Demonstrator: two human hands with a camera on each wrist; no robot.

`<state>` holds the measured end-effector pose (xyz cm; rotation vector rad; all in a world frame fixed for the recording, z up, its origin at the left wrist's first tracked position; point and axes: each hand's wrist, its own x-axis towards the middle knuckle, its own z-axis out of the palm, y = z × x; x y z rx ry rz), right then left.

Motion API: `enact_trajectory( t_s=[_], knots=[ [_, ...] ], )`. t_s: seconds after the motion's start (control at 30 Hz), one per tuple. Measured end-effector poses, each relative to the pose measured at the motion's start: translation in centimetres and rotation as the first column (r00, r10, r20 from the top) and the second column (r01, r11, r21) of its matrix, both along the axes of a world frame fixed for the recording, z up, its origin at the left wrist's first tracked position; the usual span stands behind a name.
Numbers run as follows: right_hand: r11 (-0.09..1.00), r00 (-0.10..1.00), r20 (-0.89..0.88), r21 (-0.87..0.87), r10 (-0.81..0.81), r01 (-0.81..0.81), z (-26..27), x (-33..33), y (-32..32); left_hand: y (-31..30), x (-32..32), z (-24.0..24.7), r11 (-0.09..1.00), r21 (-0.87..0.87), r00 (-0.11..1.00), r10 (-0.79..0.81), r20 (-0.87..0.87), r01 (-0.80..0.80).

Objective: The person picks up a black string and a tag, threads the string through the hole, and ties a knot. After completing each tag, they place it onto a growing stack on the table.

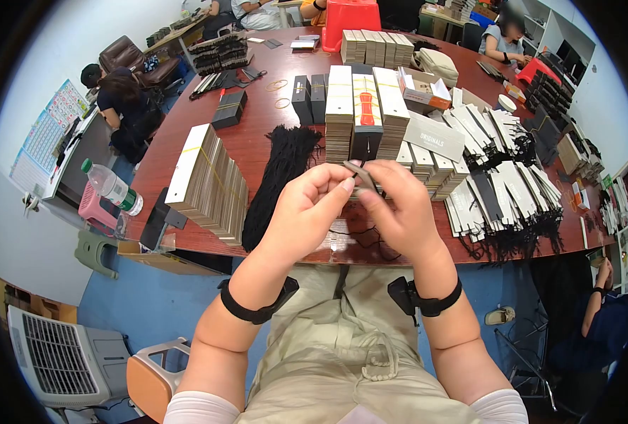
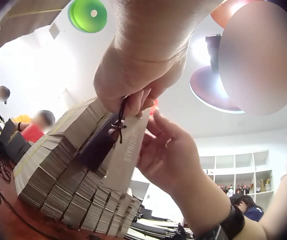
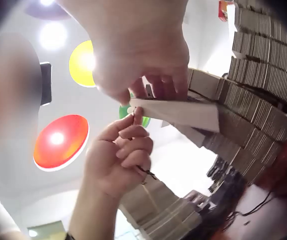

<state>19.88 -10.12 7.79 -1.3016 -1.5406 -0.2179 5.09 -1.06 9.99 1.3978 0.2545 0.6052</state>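
Note:
Both hands meet above the table's near edge, in front of banded tag stacks. The right hand (image 1: 407,212) holds a pale flat tag (image 1: 362,177) by one end; in the right wrist view the tag (image 3: 183,112) stretches out from its fingers. At that same end the left hand (image 1: 305,212) pinches a black cord, its fingers curled. A knotted part of the cord (image 2: 118,125) hangs beside the tag (image 2: 128,150), which reads ORIGINALS, in the left wrist view. Cord also trails from under the left fingers (image 3: 133,145) in the right wrist view. The exact threading is hidden by fingertips.
A banded tag stack (image 1: 208,184) and a black cord bundle (image 1: 282,177) lie left on the red table (image 1: 257,92). Corded tags (image 1: 505,194) are spread right. An open box (image 1: 423,88) and a red stool (image 1: 349,21) stand behind. Other people sit around.

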Motion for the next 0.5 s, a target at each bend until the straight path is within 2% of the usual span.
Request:
enact_trajectory(
  t_s=[0.03,0.07,0.1,0.17,0.2,0.3,0.4,0.5],
  knots=[
    [0.994,0.995,-0.055,0.067,0.085,-0.081,0.0,0.3,0.1,0.1,0.0,-0.1,1.000,0.000,1.000,-0.001,-0.015,0.001],
    [0.986,0.880,-0.448,0.042,0.161,-0.159,0.3,0.0,0.3,0.1,-0.1,-0.4,1.000,0.001,1.000,-0.002,-0.031,0.002],
    [0.976,0.768,-0.616,0.006,0.174,-0.216,1.0,-0.4,0.5,0.1,-0.1,-0.7,1.000,0.001,0.999,-0.003,-0.047,0.003],
    [0.940,0.461,-0.876,-0.028,0.140,-0.339,2.5,-0.7,0.7,0.0,0.2,-1.3,0.999,0.035,0.999,0.030,-0.024,-0.029],
    [0.925,0.431,-0.890,-0.028,0.150,-0.379,2.4,-0.3,0.9,0.0,0.3,-1.4,0.997,0.054,0.999,0.047,-0.011,-0.046],
    [0.941,0.588,-0.796,-0.077,0.141,-0.330,2.2,0.1,1.1,-0.2,-0.1,-0.9,0.999,0.024,0.997,0.036,-0.068,-0.035],
    [0.974,0.831,-0.549,-0.221,-0.089,-0.041,2.2,-0.1,0.6,0.0,-0.4,-1.3,0.998,0.034,0.996,0.058,-0.061,-0.056],
    [0.987,0.686,-0.725,-0.060,0.059,-0.148,1.9,-0.3,0.7,0.1,-0.7,-1.6,0.996,0.053,0.992,0.079,-0.100,-0.074]
  ],
)
